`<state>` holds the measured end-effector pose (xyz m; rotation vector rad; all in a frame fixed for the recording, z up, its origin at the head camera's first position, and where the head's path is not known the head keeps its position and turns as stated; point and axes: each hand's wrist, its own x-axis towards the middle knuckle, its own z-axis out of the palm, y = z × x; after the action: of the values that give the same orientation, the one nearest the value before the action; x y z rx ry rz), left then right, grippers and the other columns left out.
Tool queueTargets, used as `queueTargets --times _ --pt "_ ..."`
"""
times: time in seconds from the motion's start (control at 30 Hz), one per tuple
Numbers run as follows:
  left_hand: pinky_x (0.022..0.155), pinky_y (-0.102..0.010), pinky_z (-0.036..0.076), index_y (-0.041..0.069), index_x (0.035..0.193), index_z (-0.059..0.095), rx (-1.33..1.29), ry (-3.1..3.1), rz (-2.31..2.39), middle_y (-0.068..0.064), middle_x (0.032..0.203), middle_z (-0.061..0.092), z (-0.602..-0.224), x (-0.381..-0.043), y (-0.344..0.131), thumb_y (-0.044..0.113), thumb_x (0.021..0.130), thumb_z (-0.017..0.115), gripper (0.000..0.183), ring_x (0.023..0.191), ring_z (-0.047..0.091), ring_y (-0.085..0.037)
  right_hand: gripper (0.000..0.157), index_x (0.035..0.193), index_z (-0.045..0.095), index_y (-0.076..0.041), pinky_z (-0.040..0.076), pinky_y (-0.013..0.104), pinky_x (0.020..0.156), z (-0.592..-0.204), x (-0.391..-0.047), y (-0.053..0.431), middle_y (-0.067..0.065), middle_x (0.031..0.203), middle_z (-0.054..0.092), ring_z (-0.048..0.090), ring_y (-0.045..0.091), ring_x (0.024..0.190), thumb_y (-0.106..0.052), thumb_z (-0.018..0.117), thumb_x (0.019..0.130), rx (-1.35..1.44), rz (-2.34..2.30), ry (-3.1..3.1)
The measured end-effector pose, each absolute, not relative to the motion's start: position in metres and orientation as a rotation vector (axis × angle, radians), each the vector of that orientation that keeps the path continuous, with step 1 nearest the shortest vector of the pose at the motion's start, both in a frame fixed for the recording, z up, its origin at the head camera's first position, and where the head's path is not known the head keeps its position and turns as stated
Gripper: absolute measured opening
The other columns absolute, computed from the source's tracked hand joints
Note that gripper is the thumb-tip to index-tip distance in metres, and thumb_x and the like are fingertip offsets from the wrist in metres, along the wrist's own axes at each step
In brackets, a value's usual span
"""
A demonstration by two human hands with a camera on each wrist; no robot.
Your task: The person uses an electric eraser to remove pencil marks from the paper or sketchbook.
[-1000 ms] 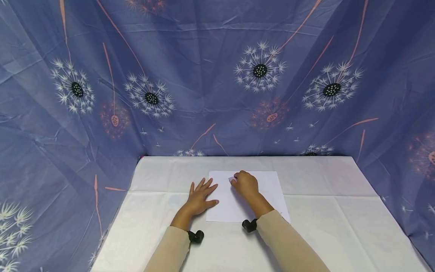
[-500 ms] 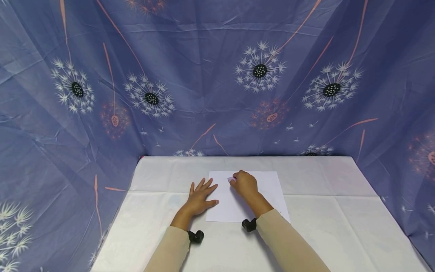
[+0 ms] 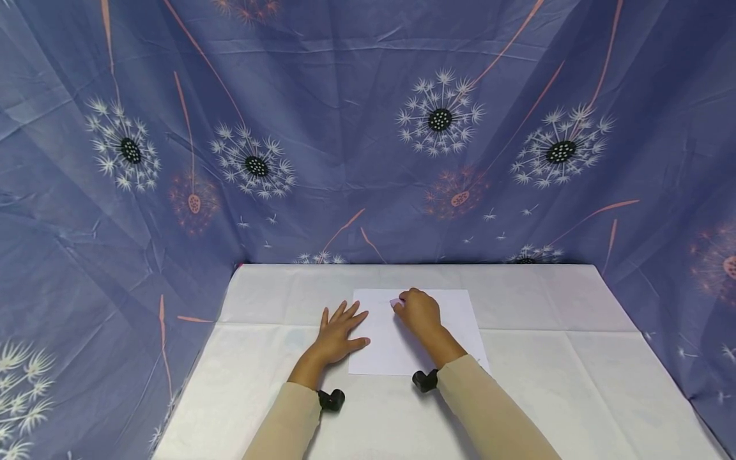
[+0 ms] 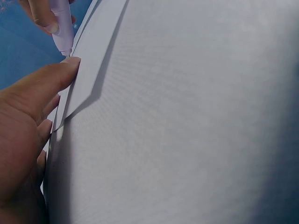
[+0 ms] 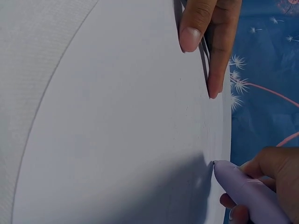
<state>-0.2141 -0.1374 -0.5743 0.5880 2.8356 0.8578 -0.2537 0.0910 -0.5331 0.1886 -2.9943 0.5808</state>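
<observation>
A white sheet of paper lies on the white-covered table. My left hand rests flat at the sheet's left edge, its fingers spread and the thumb and fingertips over the paper. My right hand is over the upper middle of the sheet and grips a thick lilac pen between thumb and fingers. In the right wrist view the pen's fine tip is right at the paper near its far edge. Seen from the left wrist, the pen tapers to a thin nib beyond my left thumb. Faint marks show left of the pen.
The white cloth covers the table and has fold creases. A blue curtain with dandelion prints hangs behind and at the sides. Black wrist cameras sit by both cuffs.
My right hand, with the pen, shifts slightly left and then a little to the right over the paper. The left hand stays in place.
</observation>
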Motion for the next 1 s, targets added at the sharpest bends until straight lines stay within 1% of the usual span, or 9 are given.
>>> queueTargets --times 0.13,0.33,0.6,0.8,0.87,1.0 --pt "0.125 -0.068 -0.001 0.022 0.152 0.048 0.588 2.834 0.853 -0.004 0.167 0.03 -0.573 -0.214 -0.137 0.045 0.095 0.068 0.065 0.158 0.016 -0.035 0.027 0.109 0.079 -0.011 0.058 0.046 0.079 -0.533 -0.253 0.089 0.01 0.095 0.073 0.072 0.033 0.092 -0.031 0.073 0.093 0.19 0.595 -2.994" --pt "0.124 -0.068 -0.002 0.02 0.152 0.048 0.589 2.826 0.871 -0.005 0.167 0.03 -0.574 -0.214 -0.137 0.044 0.095 0.068 0.066 0.158 0.016 -0.036 0.029 0.111 0.078 -0.009 0.059 0.047 0.082 -0.535 -0.254 0.087 0.012 0.099 0.074 0.072 0.034 0.095 -0.03 0.072 0.093 0.209 0.615 -2.997" --pt "0.125 -0.067 -0.003 0.021 0.153 0.047 0.587 2.83 0.859 -0.005 0.167 0.029 -0.574 -0.214 -0.137 0.044 0.095 0.068 0.066 0.158 0.015 -0.035 0.026 0.105 0.079 -0.011 0.058 0.047 0.074 -0.534 -0.254 0.095 0.01 0.092 0.072 0.072 0.034 0.089 -0.032 0.073 0.092 0.175 0.574 -2.976" --pt "0.125 -0.067 -0.003 0.022 0.153 0.048 0.578 2.828 0.858 -0.004 0.167 0.03 -0.572 -0.214 -0.137 0.045 0.094 0.068 0.066 0.159 0.015 -0.034 0.026 0.105 0.079 -0.008 0.057 0.048 0.071 -0.532 -0.253 0.102 0.013 0.092 0.072 0.071 0.036 0.088 -0.029 0.071 0.093 0.183 0.589 -2.985" --pt "0.125 -0.067 -0.002 0.022 0.153 0.048 0.576 2.828 0.856 -0.004 0.167 0.03 -0.572 -0.213 -0.137 0.045 0.094 0.068 0.066 0.159 0.015 -0.034 0.024 0.103 0.079 -0.008 0.056 0.046 0.067 -0.532 -0.253 0.103 0.012 0.089 0.071 0.071 0.035 0.084 -0.027 0.071 0.091 0.196 0.571 -2.962" --pt "0.125 -0.067 -0.002 0.02 0.152 0.048 0.575 2.826 0.866 -0.005 0.167 0.029 -0.573 -0.213 -0.137 0.045 0.094 0.068 0.067 0.159 0.015 -0.034 0.022 0.099 0.079 -0.009 0.055 0.045 0.066 -0.533 -0.253 0.1 0.01 0.085 0.07 0.07 0.033 0.081 -0.028 0.072 0.09 0.204 0.586 -2.946"
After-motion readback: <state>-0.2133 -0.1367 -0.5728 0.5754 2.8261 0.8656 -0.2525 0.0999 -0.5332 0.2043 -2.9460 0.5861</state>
